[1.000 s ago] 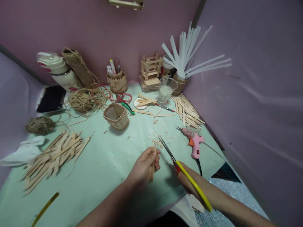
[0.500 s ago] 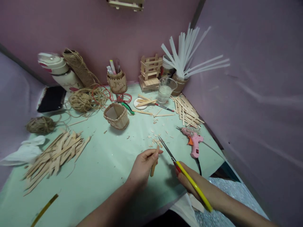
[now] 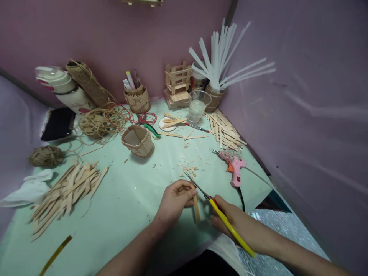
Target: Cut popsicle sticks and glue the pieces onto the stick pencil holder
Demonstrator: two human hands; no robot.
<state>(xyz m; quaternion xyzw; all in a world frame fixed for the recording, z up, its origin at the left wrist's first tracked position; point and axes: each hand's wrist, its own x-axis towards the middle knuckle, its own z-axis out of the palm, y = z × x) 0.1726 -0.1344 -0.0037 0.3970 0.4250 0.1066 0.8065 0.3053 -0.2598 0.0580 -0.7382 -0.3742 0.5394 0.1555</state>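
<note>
My left hand (image 3: 175,197) is closed on a flat wooden craft stick (image 3: 196,209), whose lower end points toward me. Yellow-handled scissors (image 3: 230,226) are gripped in my right hand (image 3: 240,222). Their blades reach to the upper end of the stick, close to my left fingertips; whether they touch the wood I cannot tell. Small wood clippings (image 3: 189,171) lie just beyond the blades. Farther back stands a small pot covered in wooden sticks (image 3: 146,147).
A pink glue gun (image 3: 235,168) lies to the right. Craft sticks are piled at left (image 3: 69,188) and at back right (image 3: 225,130). Along the back stand a clear cup of liquid (image 3: 197,109), paper strips (image 3: 215,63), twine (image 3: 96,122) and a bottle (image 3: 71,94).
The stick in my left hand has tilted, its lower end swinging right. My right hand has brought the scissors leftward, so the blades are now at the stick's upper end. The view has shifted slightly.
</note>
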